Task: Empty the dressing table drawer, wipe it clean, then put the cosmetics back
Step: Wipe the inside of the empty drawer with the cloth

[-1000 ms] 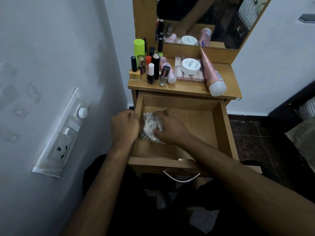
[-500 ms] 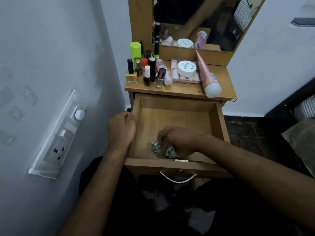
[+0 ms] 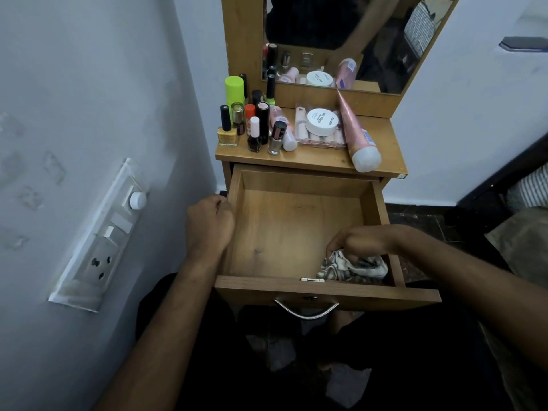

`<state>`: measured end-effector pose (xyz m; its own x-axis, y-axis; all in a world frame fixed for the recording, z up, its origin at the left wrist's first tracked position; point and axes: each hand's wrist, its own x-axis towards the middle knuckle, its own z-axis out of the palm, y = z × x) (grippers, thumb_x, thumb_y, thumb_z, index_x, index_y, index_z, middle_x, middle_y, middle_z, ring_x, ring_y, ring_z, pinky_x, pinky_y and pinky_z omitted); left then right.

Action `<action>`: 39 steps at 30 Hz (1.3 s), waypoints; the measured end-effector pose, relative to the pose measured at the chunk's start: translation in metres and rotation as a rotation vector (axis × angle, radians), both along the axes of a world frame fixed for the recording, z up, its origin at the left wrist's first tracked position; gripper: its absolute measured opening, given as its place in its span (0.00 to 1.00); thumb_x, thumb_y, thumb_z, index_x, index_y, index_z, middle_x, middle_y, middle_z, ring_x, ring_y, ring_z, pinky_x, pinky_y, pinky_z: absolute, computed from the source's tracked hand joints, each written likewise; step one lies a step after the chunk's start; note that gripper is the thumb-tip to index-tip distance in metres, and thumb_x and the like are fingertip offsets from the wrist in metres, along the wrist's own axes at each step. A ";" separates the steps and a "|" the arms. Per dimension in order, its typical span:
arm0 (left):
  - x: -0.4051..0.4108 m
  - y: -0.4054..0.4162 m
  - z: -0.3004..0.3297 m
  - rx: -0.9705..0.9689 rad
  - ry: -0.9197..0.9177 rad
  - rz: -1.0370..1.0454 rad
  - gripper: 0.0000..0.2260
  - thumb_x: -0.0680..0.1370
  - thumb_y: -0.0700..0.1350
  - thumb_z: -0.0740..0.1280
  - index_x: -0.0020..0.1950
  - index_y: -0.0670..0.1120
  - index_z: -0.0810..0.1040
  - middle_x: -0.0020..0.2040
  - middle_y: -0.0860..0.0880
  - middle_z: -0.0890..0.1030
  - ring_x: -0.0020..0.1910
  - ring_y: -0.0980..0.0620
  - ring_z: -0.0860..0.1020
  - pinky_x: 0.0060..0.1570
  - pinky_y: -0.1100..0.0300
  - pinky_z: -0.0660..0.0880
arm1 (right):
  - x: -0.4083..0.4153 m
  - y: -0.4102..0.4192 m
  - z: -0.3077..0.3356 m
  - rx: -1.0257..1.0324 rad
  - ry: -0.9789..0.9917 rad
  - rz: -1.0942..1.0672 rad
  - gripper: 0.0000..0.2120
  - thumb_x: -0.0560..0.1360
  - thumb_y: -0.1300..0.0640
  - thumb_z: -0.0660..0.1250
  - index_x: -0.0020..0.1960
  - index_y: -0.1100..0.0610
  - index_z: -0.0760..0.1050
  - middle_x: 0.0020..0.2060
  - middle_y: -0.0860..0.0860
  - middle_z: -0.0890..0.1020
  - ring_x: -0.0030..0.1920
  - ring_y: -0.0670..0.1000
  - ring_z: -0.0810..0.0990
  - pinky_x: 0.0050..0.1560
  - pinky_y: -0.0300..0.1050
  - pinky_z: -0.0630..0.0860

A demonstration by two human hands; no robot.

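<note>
The wooden drawer [image 3: 284, 221] of the dressing table is pulled out, and only a cloth lies inside it. My right hand [image 3: 360, 241] grips a crumpled white patterned cloth [image 3: 353, 266] in the drawer's front right corner. My left hand [image 3: 209, 225] has its fingers curled over the drawer's left wall. On the table top [image 3: 382, 134] stand several nail polish bottles [image 3: 255, 132], a lime green tube [image 3: 234, 90], a white jar [image 3: 322, 121] on a clear pack and a pink tube [image 3: 355, 134] lying on its side.
A white wall with a switch and socket panel [image 3: 103, 238] runs close on the left. A mirror [image 3: 341, 40] rises behind the table top. The drawer's metal handle [image 3: 305, 310] faces me above my dark lap. Dark floor and furniture lie to the right.
My right hand has dragged the cloth from the drawer's left middle to the front, then across to the front right corner. My left hand has stayed on the left wall.
</note>
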<state>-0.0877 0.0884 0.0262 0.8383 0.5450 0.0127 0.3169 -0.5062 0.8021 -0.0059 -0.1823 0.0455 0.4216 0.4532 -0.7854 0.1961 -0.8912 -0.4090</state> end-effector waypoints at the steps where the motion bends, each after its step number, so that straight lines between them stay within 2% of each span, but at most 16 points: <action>1: 0.000 0.000 0.000 0.004 0.000 0.001 0.12 0.79 0.39 0.59 0.46 0.43 0.83 0.41 0.49 0.82 0.38 0.57 0.76 0.33 0.63 0.67 | -0.001 0.001 0.001 0.011 0.047 -0.039 0.21 0.70 0.76 0.55 0.56 0.66 0.80 0.42 0.54 0.81 0.27 0.39 0.76 0.29 0.33 0.69; 3: 0.000 0.000 0.001 0.011 0.002 0.001 0.12 0.79 0.39 0.59 0.46 0.42 0.83 0.41 0.48 0.82 0.39 0.57 0.76 0.33 0.63 0.67 | -0.002 0.002 -0.001 0.058 0.184 -0.163 0.18 0.74 0.71 0.54 0.57 0.66 0.80 0.49 0.58 0.84 0.42 0.48 0.84 0.40 0.38 0.77; 5: 0.000 0.000 0.000 0.016 0.004 0.002 0.12 0.79 0.39 0.59 0.47 0.42 0.83 0.42 0.48 0.82 0.38 0.58 0.75 0.33 0.64 0.67 | -0.004 0.002 -0.005 0.123 0.296 -0.319 0.17 0.81 0.63 0.53 0.60 0.65 0.78 0.53 0.60 0.83 0.50 0.56 0.82 0.49 0.45 0.76; 8: 0.000 -0.001 0.001 0.005 -0.003 -0.005 0.12 0.79 0.39 0.59 0.47 0.42 0.83 0.41 0.48 0.82 0.38 0.58 0.76 0.33 0.64 0.68 | -0.014 0.012 -0.012 0.223 0.352 -0.521 0.19 0.85 0.54 0.53 0.60 0.63 0.79 0.54 0.61 0.82 0.52 0.58 0.81 0.54 0.49 0.76; 10: 0.001 0.000 0.000 -0.005 -0.010 -0.018 0.12 0.79 0.39 0.59 0.44 0.43 0.83 0.39 0.48 0.82 0.38 0.55 0.78 0.33 0.62 0.68 | -0.024 0.027 -0.012 0.295 0.303 -0.478 0.20 0.84 0.52 0.55 0.62 0.65 0.79 0.57 0.62 0.83 0.56 0.61 0.81 0.61 0.55 0.76; 12: 0.000 0.001 -0.001 -0.017 -0.006 -0.021 0.12 0.78 0.40 0.59 0.41 0.43 0.82 0.36 0.46 0.81 0.38 0.49 0.79 0.33 0.57 0.71 | -0.038 0.049 -0.007 0.345 0.258 -0.425 0.23 0.83 0.47 0.59 0.62 0.65 0.79 0.56 0.63 0.84 0.54 0.61 0.81 0.58 0.55 0.76; 15: -0.001 0.000 0.002 -0.055 0.005 -0.009 0.14 0.76 0.43 0.58 0.42 0.39 0.81 0.39 0.41 0.82 0.41 0.42 0.80 0.41 0.44 0.77 | -0.059 0.082 0.004 0.419 0.203 -0.401 0.24 0.77 0.41 0.65 0.59 0.61 0.82 0.58 0.59 0.84 0.57 0.58 0.83 0.66 0.55 0.75; 17: -0.002 -0.001 0.005 -0.062 0.010 0.002 0.16 0.74 0.46 0.57 0.42 0.38 0.80 0.39 0.39 0.82 0.41 0.39 0.79 0.42 0.42 0.77 | -0.075 0.101 0.015 0.472 0.094 -0.323 0.16 0.77 0.43 0.67 0.52 0.54 0.85 0.53 0.53 0.86 0.53 0.50 0.85 0.60 0.47 0.78; 19: -0.002 -0.003 0.008 -0.082 0.016 0.022 0.15 0.72 0.45 0.57 0.41 0.37 0.79 0.40 0.38 0.82 0.39 0.38 0.79 0.39 0.41 0.76 | -0.097 0.117 0.022 0.527 -0.135 -0.212 0.12 0.78 0.47 0.67 0.49 0.54 0.83 0.48 0.49 0.86 0.48 0.47 0.83 0.54 0.43 0.76; 22: -0.004 -0.005 0.012 -0.112 0.019 0.028 0.16 0.71 0.45 0.57 0.42 0.36 0.79 0.42 0.37 0.82 0.36 0.42 0.76 0.40 0.42 0.76 | -0.125 0.129 0.009 0.564 -0.750 0.079 0.12 0.80 0.49 0.64 0.51 0.58 0.80 0.45 0.52 0.83 0.47 0.51 0.78 0.57 0.50 0.71; 24: -0.005 -0.005 0.013 -0.115 0.019 0.026 0.16 0.71 0.46 0.56 0.42 0.36 0.79 0.42 0.36 0.82 0.36 0.42 0.75 0.41 0.41 0.77 | -0.137 0.128 -0.001 0.527 -0.917 0.112 0.15 0.79 0.46 0.62 0.58 0.56 0.77 0.49 0.53 0.80 0.50 0.53 0.74 0.57 0.50 0.70; 26: -0.005 -0.003 0.012 -0.111 0.026 0.024 0.15 0.71 0.45 0.57 0.41 0.36 0.79 0.42 0.36 0.81 0.37 0.40 0.76 0.42 0.41 0.77 | -0.147 0.124 -0.007 0.511 -0.986 0.082 0.18 0.78 0.44 0.62 0.62 0.53 0.75 0.55 0.52 0.78 0.58 0.55 0.71 0.56 0.49 0.69; 29: -0.004 -0.002 0.010 -0.100 0.029 0.016 0.14 0.72 0.44 0.57 0.40 0.37 0.79 0.40 0.36 0.81 0.42 0.35 0.78 0.41 0.40 0.76 | -0.156 0.122 -0.012 0.443 -1.085 0.144 0.22 0.77 0.45 0.64 0.68 0.53 0.71 0.63 0.55 0.74 0.69 0.58 0.68 0.69 0.59 0.64; 31: -0.004 -0.004 0.010 -0.058 0.020 -0.004 0.14 0.73 0.44 0.57 0.39 0.37 0.79 0.38 0.37 0.81 0.40 0.36 0.78 0.39 0.42 0.76 | -0.155 0.121 -0.014 0.460 -1.029 0.132 0.21 0.78 0.46 0.64 0.68 0.53 0.70 0.62 0.56 0.74 0.62 0.58 0.72 0.68 0.60 0.67; 33: -0.004 -0.005 0.009 -0.008 0.003 -0.025 0.13 0.74 0.43 0.57 0.36 0.40 0.78 0.34 0.41 0.79 0.37 0.40 0.78 0.37 0.47 0.75 | -0.152 0.115 -0.016 0.472 -0.997 0.114 0.21 0.78 0.46 0.65 0.67 0.54 0.71 0.58 0.56 0.76 0.52 0.56 0.75 0.58 0.55 0.73; 39: -0.002 -0.002 0.002 0.027 -0.005 -0.039 0.14 0.79 0.44 0.59 0.41 0.41 0.81 0.38 0.42 0.81 0.40 0.43 0.79 0.41 0.47 0.76 | -0.147 0.051 -0.009 0.391 -0.953 0.108 0.23 0.79 0.42 0.63 0.71 0.49 0.67 0.62 0.55 0.76 0.53 0.53 0.76 0.52 0.49 0.76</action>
